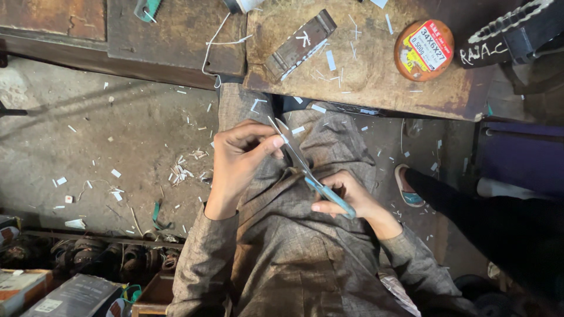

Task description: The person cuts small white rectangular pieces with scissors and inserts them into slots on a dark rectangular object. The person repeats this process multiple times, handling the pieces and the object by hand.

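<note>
1. Rusty brown metal is the biggest thing before you: the worn workbench top (364, 70) fills the frame from 11 to 1 o'clock, beyond your knees, with a ribbed grey metal block (301, 44) and a round orange tin with a yellow label (424, 50) lying on it.
2. Your grey checked woollen garment (294, 252) covers your lap from the centre down to 6 o'clock, and both hands work just above it.
3. The long grey steel scissors with pale blue handles (311, 173) lie on a diagonal, tips towards 11 o'clock and handles towards 5 o'clock.
4. Your right hand (352, 199) sits at the 5 o'clock end, closed around the blue handles; it carries the tool.
5. Your left hand (241, 161) sits at 9 o'clock from the blades, fingers curled, thumb and forefinger pinched at the tips; whether they press the blade itself or something thin against it, I cannot tell.
6. White strip offcuts (182, 170) lie scattered on the dusty concrete floor (88, 129) at 9 o'clock from your left hand, well apart from it.
</note>
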A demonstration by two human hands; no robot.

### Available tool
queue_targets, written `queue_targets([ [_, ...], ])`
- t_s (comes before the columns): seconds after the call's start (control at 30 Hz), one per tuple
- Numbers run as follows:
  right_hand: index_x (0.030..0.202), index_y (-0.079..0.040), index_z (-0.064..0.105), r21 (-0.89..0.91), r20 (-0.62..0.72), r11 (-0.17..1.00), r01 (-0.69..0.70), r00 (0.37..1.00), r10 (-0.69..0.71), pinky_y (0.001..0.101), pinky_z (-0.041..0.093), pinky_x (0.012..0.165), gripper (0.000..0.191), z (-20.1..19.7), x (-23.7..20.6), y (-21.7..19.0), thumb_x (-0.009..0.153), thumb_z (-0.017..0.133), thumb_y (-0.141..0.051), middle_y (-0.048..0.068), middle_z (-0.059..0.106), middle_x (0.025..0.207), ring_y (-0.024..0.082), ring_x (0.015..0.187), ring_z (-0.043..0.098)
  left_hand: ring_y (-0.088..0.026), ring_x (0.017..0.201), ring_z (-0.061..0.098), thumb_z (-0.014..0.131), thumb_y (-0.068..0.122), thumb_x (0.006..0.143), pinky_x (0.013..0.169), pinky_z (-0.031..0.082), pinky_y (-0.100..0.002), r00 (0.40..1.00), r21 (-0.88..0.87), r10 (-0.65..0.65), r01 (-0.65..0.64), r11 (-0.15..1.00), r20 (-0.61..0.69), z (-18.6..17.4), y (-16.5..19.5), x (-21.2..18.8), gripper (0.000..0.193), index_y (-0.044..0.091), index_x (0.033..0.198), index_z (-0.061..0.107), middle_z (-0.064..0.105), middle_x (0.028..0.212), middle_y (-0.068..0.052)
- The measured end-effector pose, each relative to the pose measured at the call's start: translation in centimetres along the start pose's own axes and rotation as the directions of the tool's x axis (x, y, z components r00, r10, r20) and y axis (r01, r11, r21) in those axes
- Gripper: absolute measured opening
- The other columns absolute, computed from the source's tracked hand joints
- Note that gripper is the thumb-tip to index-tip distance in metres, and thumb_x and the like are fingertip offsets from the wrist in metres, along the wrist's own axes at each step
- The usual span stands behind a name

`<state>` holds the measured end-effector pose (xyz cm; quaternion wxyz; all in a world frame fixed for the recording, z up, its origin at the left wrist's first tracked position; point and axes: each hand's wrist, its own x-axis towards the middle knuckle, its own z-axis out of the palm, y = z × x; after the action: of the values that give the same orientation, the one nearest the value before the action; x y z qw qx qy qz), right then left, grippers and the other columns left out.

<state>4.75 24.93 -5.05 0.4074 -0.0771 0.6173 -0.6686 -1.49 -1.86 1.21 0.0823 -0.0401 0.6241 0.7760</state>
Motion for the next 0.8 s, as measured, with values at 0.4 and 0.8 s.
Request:
queue_targets([
  [0.4,0.093,0.003,0.071,0.254,0.152,0.967,-0.026,0.988,-0.013,0.0248,0.053,0.057,0.034,-0.3,-0.2,-0.1,0.083,0.082,-0.028,0.005,0.069,0.073,0.011,0.064,0.068,-0.014,0.080,0.069,0.074,-0.006,0.088,0.073,0.058,-0.029,0.983,-0.462,-0.171,0.123,0.879,-0.065,-0.1,-1.3,0.0,0.032,-0.001,0.119,0.068,0.067,0.094,-0.002],
  [0.8,0.091,0.004,0.070,0.231,0.115,0.971,-0.069,0.992,0.043,0.0257,0.053,0.057,0.037,0.1,0.3,-0.2,0.082,0.083,-0.030,0.005,0.070,0.077,0.012,0.063,0.067,-0.017,0.079,0.070,0.074,-0.007,0.091,0.076,0.060,-0.030,0.988,-0.311,-0.062,0.015,0.950,-0.144,0.5,-2.4,-0.3,0.020,-0.004,0.110,0.067,0.072,0.097,-0.010],
])
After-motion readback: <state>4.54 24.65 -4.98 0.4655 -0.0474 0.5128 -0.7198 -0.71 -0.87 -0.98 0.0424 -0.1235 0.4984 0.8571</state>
